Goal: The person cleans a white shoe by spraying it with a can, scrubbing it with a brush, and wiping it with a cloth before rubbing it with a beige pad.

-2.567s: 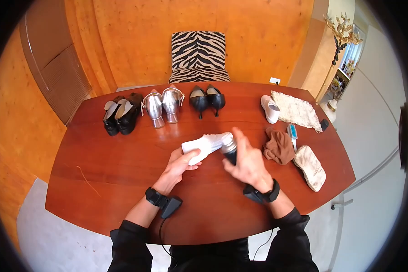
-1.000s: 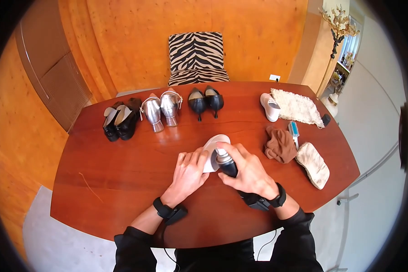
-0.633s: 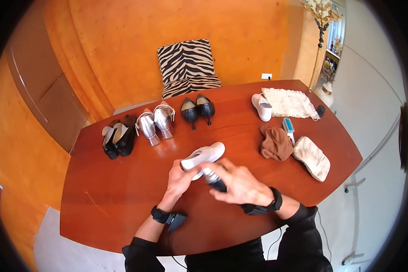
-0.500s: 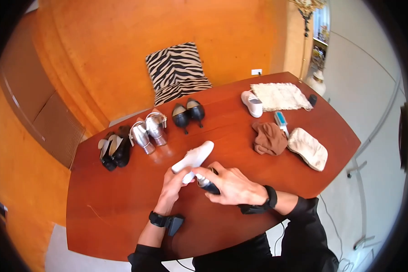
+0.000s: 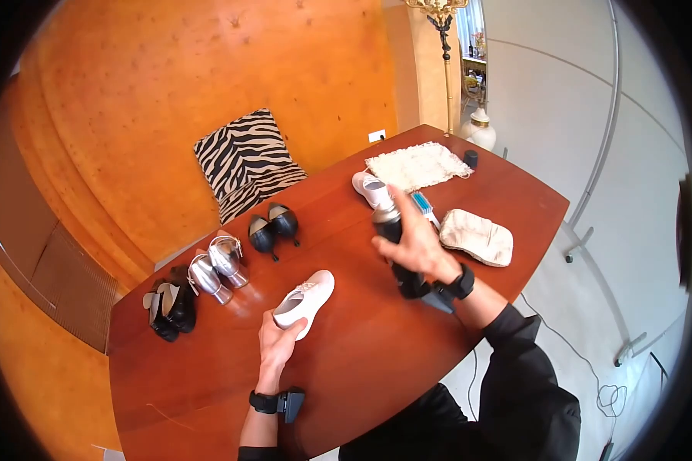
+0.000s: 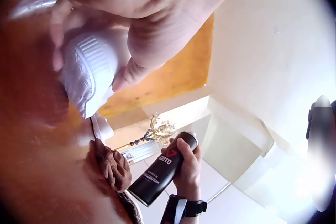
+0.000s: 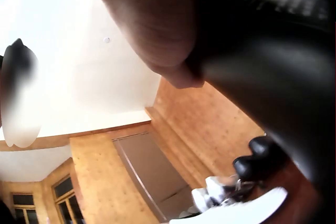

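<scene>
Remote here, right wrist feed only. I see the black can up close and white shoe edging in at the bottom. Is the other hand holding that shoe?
Observer: Yes, head view: the left hand grips the white shoe near its heel end.
Operator: Any brand readable on the can?
Observer: Left wrist view shows GOTO printed on the black can.
Operator: Is there a second white shoe?
Observer: Yes, head view: the second white shoe sits beside the cream fringed cloth.
</scene>
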{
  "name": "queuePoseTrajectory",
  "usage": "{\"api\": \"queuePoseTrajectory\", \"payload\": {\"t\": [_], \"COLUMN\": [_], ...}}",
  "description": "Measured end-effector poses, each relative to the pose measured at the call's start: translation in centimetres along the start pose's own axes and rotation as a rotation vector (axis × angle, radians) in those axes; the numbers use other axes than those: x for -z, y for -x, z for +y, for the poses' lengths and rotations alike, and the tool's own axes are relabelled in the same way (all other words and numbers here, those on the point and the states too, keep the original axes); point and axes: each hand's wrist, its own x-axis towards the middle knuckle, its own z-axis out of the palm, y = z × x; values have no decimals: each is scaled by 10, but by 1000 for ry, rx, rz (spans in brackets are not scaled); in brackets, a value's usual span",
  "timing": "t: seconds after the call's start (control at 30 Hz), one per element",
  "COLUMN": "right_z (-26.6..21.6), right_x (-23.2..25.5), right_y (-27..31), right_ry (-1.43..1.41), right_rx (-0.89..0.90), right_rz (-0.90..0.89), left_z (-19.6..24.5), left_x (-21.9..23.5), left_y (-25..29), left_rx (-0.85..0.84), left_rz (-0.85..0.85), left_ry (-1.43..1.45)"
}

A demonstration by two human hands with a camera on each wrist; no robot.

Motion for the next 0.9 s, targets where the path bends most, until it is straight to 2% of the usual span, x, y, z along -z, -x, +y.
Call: {"api": "queuePoseTrajectory", "payload": {"t": [0.03, 0.07, 0.13, 0.17, 0.2, 0.3, 0.33, 0.4, 0.5, 0.7, 0.9], "right_z": [15, 26, 53, 74, 76, 130, 129, 147, 191, 224, 230], "right_x": [7, 17, 40, 49, 66, 102, 117, 138, 162, 175, 177], "right_y": [-3, -5, -11, -14, -14, -13, -12, -8, 5, 26, 28], "right_ry": [-107, 88, 111, 176, 164, 353, 273, 271, 354, 440, 462], "right_rx": [-93, -5, -121, -80, -113, -96, -251, -402, -439, -452, -447], "right_rz": [9, 142, 202, 297, 325, 475, 446, 507, 602, 694, 743], "left_z": [7, 10, 10, 10, 7, 0, 0, 0, 0, 2, 1], "left_x": [0, -1, -1, -1, -2, -3, -3, -3, -4, -2, -4], "left_y": [2, 4, 5, 5, 5, 4, 4, 4, 5, 6, 7], "left_rx": [17, 33, 23, 16, 12, -59, -63, -70, -87, -124, -110], "left_rz": [-4, -7, -17, -24, -27, -43, -51, -60, -67, -73, -67], "left_ry": [-70, -140, -187, -238, -236, -273, -284, -298, -328, -360, -424]}}
